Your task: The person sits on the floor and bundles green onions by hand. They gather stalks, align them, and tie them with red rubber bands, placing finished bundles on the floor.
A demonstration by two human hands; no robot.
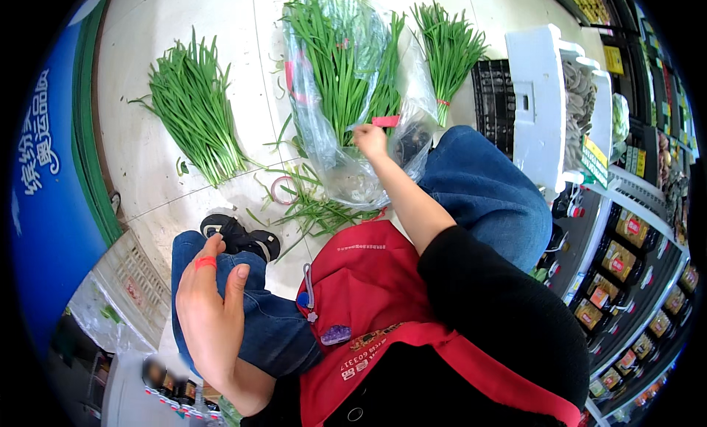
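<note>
My right hand [371, 141] is at the opening of a clear plastic bag [359, 184], its fingers bent at the bag's film beside a red strip [385, 121]; whether they pinch the film I cannot tell. Long green leafy stalks, seemingly garlic chives [337, 84], lie inside the bag. My left hand [212, 311] is raised over my left thigh, with red tape [205, 262] around one finger and nothing in its grasp. A loose bunch of chives [193, 112] lies on the floor at the left. Another bunch [450, 51], bound with a red band, lies right of the bag.
Trimmed leaves [315, 206] and a roll of tape [284, 190] lie on the tiles before me. A black crate [493, 104] and a white foam box [533, 107] stand at the right, near shelves with bottles. A pale plastic crate [132, 283] is at the left.
</note>
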